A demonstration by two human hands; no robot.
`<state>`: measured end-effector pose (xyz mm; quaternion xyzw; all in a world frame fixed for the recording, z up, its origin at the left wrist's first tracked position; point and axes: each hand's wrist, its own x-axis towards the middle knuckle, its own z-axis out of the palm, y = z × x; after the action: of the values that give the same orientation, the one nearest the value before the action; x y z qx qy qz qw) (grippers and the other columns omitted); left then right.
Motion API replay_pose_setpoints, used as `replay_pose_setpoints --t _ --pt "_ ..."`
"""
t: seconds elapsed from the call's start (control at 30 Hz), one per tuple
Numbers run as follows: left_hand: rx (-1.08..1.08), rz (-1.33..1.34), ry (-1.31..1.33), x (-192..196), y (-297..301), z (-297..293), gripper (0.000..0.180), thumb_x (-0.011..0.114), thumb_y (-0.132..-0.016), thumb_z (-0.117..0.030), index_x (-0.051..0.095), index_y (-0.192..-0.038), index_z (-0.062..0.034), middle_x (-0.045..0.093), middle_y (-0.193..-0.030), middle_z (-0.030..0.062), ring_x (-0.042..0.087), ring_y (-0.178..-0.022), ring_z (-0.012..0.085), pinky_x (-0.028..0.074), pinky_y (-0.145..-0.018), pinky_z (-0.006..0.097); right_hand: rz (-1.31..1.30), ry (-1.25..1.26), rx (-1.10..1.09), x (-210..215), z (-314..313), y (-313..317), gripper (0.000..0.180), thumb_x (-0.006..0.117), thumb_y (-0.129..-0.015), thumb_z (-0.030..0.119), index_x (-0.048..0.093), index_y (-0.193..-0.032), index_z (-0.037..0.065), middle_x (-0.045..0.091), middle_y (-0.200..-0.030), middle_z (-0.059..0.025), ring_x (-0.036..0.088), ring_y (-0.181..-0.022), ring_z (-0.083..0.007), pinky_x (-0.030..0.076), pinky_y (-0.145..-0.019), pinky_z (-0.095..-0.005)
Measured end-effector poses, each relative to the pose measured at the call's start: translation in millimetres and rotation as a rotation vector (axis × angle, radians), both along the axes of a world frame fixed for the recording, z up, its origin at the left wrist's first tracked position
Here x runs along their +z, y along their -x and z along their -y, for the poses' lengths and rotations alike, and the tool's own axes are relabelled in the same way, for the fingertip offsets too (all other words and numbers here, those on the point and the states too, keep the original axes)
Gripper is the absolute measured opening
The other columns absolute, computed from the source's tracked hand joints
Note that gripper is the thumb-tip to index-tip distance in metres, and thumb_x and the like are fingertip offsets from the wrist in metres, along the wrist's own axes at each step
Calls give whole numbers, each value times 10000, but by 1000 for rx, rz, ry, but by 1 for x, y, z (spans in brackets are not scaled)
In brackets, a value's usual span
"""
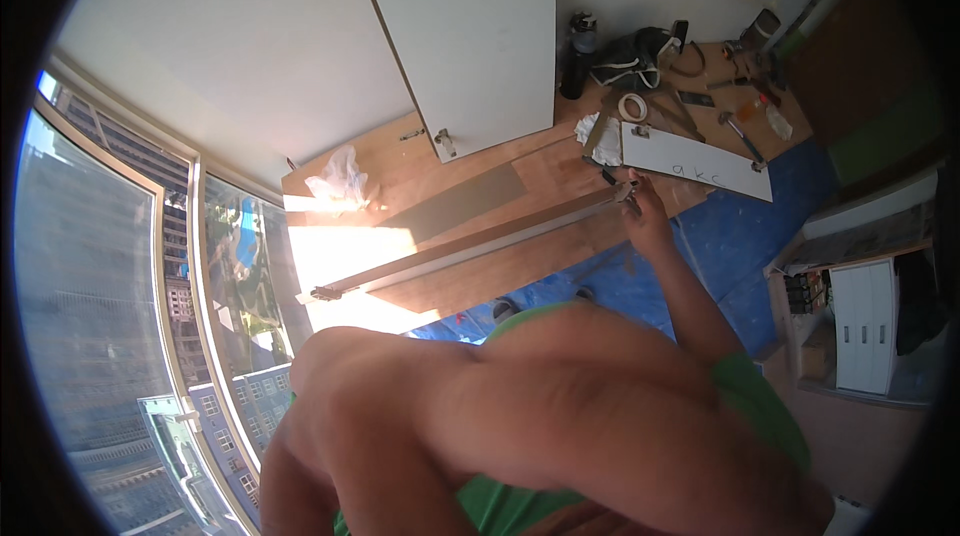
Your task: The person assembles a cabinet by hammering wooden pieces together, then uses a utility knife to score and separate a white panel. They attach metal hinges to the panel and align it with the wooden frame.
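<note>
My right hand [648, 218] reaches out over the near edge of the wooden worktop [530, 261], its fingers closed about a small metal cabinet hinge [627, 194]. That hinge is at the right end of a long narrow board [470, 231] standing on its edge. Another hinge [325, 293] sits at the board's left end. Very close to the camera, what looks like my left hand [350, 386] and arm fill the lower middle. The fingers bend down at the left, partly out of frame, and I cannot make out whether they hold anything.
A white cabinet door [475, 36] leans against the wall. A white marked panel [690, 161], masking tape [632, 107], hammer [740, 133], black bottle [578, 56] and bag [635, 58] crowd the right. A clear plastic bag [340, 176] lies left, near windows [90, 286]; blue sheeting [730, 246] covers the floor.
</note>
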<state>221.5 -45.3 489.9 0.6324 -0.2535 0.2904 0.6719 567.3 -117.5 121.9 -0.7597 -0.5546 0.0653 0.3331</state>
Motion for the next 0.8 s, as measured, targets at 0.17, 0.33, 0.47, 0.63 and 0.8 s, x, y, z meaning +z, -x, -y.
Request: replay_pose_setpoints --t 0.17,0.33,0.47,0.63,0.8 --pt "16 14 13 -3 6 -6 669 567 -985 -664 765 -1108 -37 542 -1311 229 529 -1289 363 500 -1050 524 -64 -24 -18 0 2 -6 795 661 -883 -49 383 -1605 135 482 -1578 -175 413 -1490 -400 422 -1174 -461" --pt "65 11 24 -4 18 -6 659 582 -982 -652 761 -1111 -32 542 -1339 234 526 -1306 370 486 -1064 522 -122 -41 3 -1 -11 2 778 647 -881 -88 401 -1591 112 485 -1575 -188 478 -1442 -403 489 -1109 -419" --pt "89 25 12 -5 21 -8 650 593 -979 -643 757 -1114 -28 543 -1362 238 523 -1320 375 474 -1075 520 -141 -11 -18 9 -10 0 773 638 -886 -97 399 -1592 106 484 -1574 -198 508 -1421 -390 510 -1073 -397" --pt "129 8 -14 -3 27 -11 640 608 -976 -631 753 -1118 -24 543 -1390 243 520 -1338 382 460 -1089 518 -31 -54 25 9 -21 7 758 626 -897 -98 411 -1591 118 494 -1566 -193 542 -1391 -368 514 -1051 -372" --pt "119 26 -31 -3 28 -22 631 622 -972 -619 748 -1121 -19 543 -1418 248 517 -1355 389 445 -1104 516 -232 57 -38 13 -14 0 730 640 -938 -34 393 -1609 117 462 -1601 -180 453 -1479 -333 406 -1165 -378"
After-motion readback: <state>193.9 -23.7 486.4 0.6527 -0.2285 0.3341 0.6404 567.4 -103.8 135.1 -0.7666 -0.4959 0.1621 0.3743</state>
